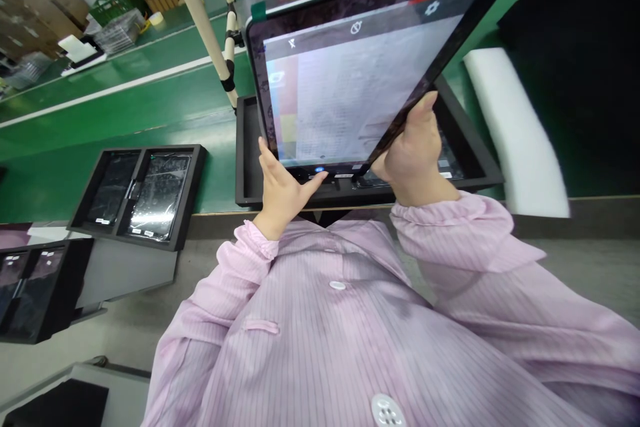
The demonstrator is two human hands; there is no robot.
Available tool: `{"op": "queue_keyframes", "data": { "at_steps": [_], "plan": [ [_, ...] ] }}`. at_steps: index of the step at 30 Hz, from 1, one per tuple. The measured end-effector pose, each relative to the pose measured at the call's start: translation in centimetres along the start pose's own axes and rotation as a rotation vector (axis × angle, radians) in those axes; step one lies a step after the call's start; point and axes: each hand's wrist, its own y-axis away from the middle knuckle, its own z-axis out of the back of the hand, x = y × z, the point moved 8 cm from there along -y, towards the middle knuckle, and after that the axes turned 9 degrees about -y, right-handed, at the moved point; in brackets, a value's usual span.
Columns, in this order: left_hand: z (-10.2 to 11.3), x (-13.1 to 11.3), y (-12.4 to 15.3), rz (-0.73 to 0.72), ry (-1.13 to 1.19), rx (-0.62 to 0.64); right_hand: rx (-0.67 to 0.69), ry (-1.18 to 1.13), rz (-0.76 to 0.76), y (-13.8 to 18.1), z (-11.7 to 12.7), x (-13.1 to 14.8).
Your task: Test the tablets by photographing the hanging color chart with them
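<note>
A large tablet is held up tilted in front of me, its screen lit with a camera view. My left hand grips its lower left corner, thumb along the bottom edge. My right hand holds the lower right side, with the thumb up along the edge. Below the tablet, a black foam tray rests on the green bench. Part of a wrapped device shows in that tray, beside my right hand. The tablet hides most of the tray.
On the left, another black tray holds two wrapped tablets. A further tray sits lower left. A white foam strip lies right of the middle tray, beside a large black sheet. A cream pole rises behind the bench edge.
</note>
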Motion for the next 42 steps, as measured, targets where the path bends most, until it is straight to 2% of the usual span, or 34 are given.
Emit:
{"op": "queue_keyframes", "data": {
  "at_steps": [5, 9, 13, 16, 19, 22, 25, 29, 33, 36, 39, 41, 42],
  "plan": [
    [0.0, 0.1, 0.1, -0.055, 0.010, -0.060, -0.056, -0.105, 0.061, -0.2, 0.1, 0.0],
    [-0.1, 0.2, 0.2, -0.066, 0.043, -0.088, -0.046, -0.254, 0.084, -0.3, 0.1, -0.1],
    [0.9, 0.6, 0.2, -0.100, 0.150, -0.114, -0.108, -0.276, -0.032, -0.4, 0.9, -1.2],
    [2.4, 2.0, 0.0, -0.072, 0.340, -0.129, -0.125, -0.279, -0.101, -0.2, 1.1, -1.2],
    [3.8, 4.6, -0.7, 0.130, 0.666, -0.178, -0.028, -0.287, -0.085, 0.1, -0.1, 0.3],
    [4.4, 6.0, -1.6, 0.295, 0.963, -0.226, 0.197, -0.203, 0.041, 0.5, -2.4, 3.4],
    [4.7, 6.0, -2.2, 0.359, 1.046, -0.256, 0.413, -0.014, 0.255, 0.7, -4.3, 7.1],
    [4.0, 6.0, -2.4, 0.423, 1.083, -0.236, 0.500, 0.167, 0.450, 0.0, -4.9, 9.7],
    [3.2, 6.2, -2.1, 0.455, 1.129, -0.217, 0.463, 0.320, 0.495, -1.1, -4.2, 8.9],
    [3.1, 6.1, -1.7, 0.471, 1.156, -0.220, 0.420, 0.389, 0.418, -1.7, -3.8, 7.0],
    [3.6, 6.0, -1.5, 0.517, 1.136, -0.226, 0.449, 0.348, 0.325, -2.1, -3.1, 5.8],
    [3.9, 6.0, -1.6, 0.572, 1.125, -0.184, 0.394, 0.344, 0.286, -2.9, -0.6, 5.7],
    [4.1, 6.1, -1.7, 0.603, 1.125, -0.155, 0.335, 0.388, 0.266, -3.4, 1.6, 5.6]
  ]
}}
